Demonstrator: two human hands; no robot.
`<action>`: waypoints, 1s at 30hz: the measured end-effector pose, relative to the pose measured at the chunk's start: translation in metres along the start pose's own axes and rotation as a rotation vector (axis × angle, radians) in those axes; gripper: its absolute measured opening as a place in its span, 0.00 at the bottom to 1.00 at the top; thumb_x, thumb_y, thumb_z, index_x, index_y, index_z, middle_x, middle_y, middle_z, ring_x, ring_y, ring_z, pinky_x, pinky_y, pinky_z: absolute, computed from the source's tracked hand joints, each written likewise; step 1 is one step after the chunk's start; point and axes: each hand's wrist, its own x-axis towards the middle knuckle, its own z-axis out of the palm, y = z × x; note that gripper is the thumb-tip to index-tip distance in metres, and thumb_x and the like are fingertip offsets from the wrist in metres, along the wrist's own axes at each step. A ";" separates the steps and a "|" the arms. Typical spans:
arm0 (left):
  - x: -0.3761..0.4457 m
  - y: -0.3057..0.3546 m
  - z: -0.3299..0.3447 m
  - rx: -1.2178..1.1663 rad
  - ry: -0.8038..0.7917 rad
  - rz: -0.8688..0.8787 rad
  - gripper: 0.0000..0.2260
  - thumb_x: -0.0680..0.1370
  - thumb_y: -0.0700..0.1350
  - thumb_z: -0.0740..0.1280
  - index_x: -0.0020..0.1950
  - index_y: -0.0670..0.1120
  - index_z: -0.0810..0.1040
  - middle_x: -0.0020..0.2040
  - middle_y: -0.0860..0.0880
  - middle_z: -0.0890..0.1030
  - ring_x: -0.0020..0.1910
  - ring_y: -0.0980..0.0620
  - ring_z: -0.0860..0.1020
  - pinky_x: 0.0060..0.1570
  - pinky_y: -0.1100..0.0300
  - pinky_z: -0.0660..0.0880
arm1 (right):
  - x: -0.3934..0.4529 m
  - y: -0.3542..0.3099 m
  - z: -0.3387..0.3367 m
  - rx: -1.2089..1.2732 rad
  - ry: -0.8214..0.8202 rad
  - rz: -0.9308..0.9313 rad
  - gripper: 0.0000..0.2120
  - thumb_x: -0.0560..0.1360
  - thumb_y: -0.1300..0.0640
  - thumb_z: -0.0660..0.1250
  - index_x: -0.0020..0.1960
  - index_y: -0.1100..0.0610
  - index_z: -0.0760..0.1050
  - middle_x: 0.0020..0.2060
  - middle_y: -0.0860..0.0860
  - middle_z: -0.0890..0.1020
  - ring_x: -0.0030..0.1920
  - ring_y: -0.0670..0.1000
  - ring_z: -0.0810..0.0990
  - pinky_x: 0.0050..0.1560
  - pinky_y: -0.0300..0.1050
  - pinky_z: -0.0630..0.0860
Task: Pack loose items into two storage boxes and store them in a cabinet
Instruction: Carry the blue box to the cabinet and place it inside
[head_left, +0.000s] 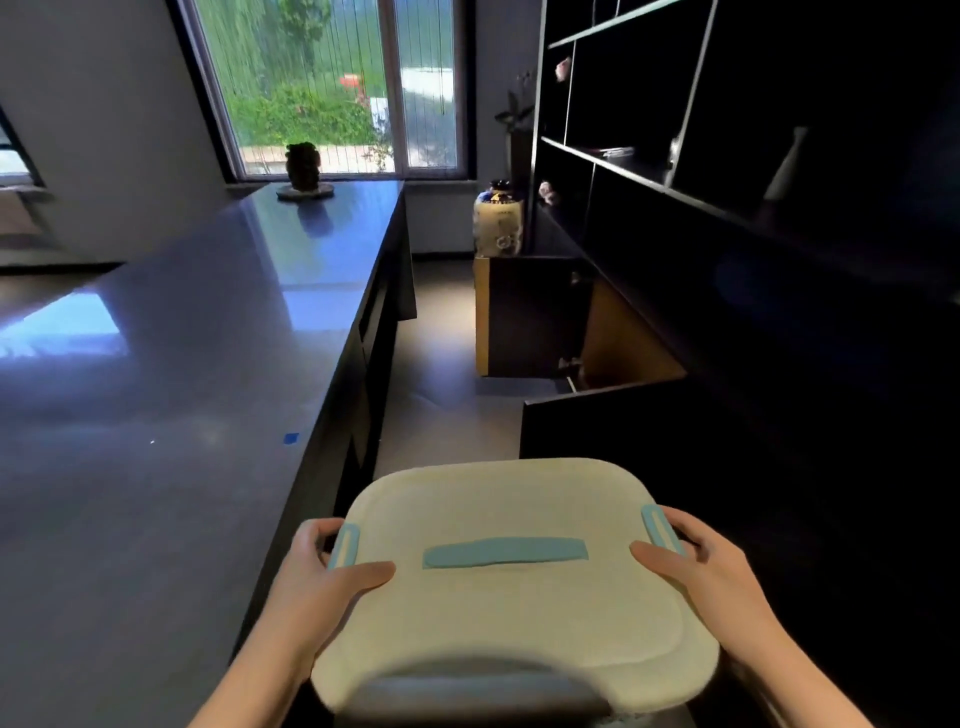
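Storage box (511, 587): one in sight, cream with a pale blue lid handle and blue side latches, lid on, held low in front of the person in the aisle between the counter (171, 374) and the dark cabinet wall (779, 291).
Left hand (324, 574): grips the box's left end, thumb lying on the lid, fingers curled round the edge by the latch.
Right hand (698, 564): grips the right end the same way, thumb on the lid.
Progress: this box looks packed and closed; by my reckoning it is being carried for storing, so packing here is done and stowing is left.
Second box: not visible, so I can't say where it stands.
Cabinet compartment (582, 332): one low door open ahead, wood-lined inside; contents too dark to tell.
Count: one box, two hands, two latches, one open compartment.
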 end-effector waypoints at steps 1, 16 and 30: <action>0.017 0.004 0.009 -0.004 0.006 -0.018 0.25 0.65 0.35 0.77 0.58 0.46 0.71 0.47 0.44 0.75 0.44 0.45 0.78 0.39 0.53 0.75 | 0.022 0.001 0.000 0.011 -0.004 0.010 0.16 0.70 0.67 0.72 0.55 0.53 0.77 0.37 0.50 0.86 0.35 0.50 0.85 0.29 0.34 0.76; 0.271 0.094 0.069 -0.028 0.018 -0.065 0.31 0.62 0.36 0.79 0.61 0.46 0.71 0.49 0.42 0.75 0.49 0.42 0.77 0.49 0.44 0.77 | 0.306 -0.032 0.039 0.087 -0.006 0.047 0.18 0.70 0.68 0.72 0.59 0.58 0.77 0.44 0.57 0.86 0.44 0.59 0.85 0.44 0.52 0.81; 0.551 0.194 0.097 0.177 -0.168 0.077 0.29 0.67 0.40 0.76 0.64 0.51 0.69 0.48 0.49 0.76 0.47 0.47 0.77 0.43 0.51 0.75 | 0.495 -0.044 0.128 0.137 0.256 0.076 0.17 0.71 0.63 0.72 0.59 0.52 0.77 0.48 0.54 0.85 0.47 0.58 0.85 0.51 0.57 0.80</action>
